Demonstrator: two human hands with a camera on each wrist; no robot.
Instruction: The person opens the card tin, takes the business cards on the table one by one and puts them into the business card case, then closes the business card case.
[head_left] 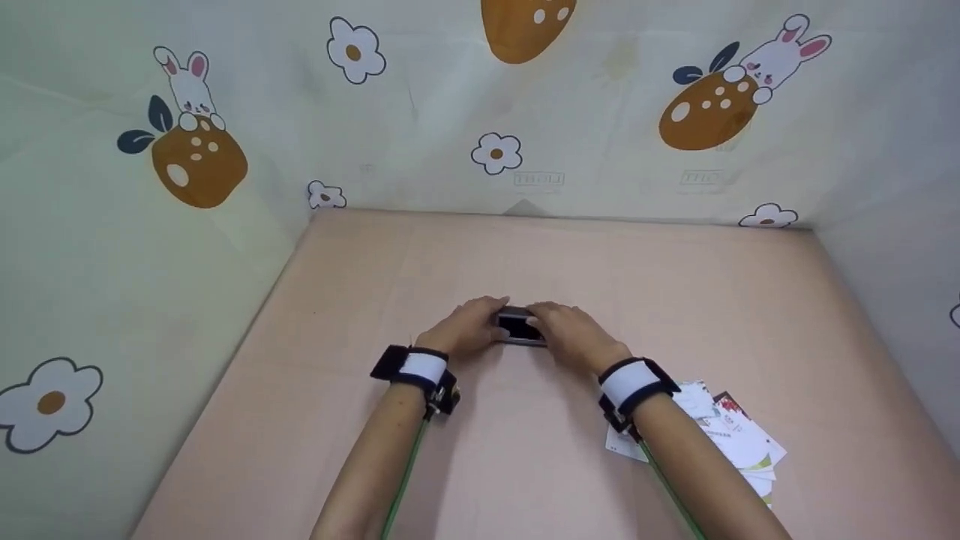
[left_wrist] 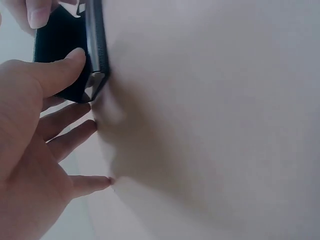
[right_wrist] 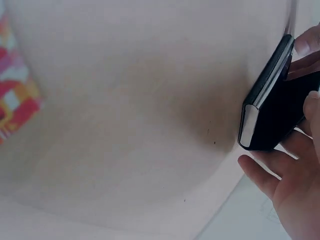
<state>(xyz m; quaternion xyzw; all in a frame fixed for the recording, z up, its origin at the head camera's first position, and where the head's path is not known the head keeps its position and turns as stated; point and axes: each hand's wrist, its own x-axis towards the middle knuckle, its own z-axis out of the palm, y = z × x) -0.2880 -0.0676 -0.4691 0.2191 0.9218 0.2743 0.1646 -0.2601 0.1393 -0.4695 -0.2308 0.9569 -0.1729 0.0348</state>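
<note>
A small black card case (head_left: 517, 327) with silvery metal edging is held between both hands above the middle of the table. My left hand (head_left: 469, 328) grips its left end. In the left wrist view, the left thumb (left_wrist: 70, 67) lies on the black face of the case (left_wrist: 55, 42), and the other fingers are spread below and behind it. From the other side my right hand (head_left: 574, 335) holds the right end. The right wrist view shows the case (right_wrist: 277, 107) tilted, its pale metal end facing the camera. Fingers partly hide the case's inside.
Several printed cards (head_left: 731, 442) lie in a loose overlapping pile beneath and beside the right forearm. A brightly coloured card corner (right_wrist: 17, 90) shows in the right wrist view. Walls with rabbit and flower prints (head_left: 420, 112) border the pinkish table (head_left: 360, 285).
</note>
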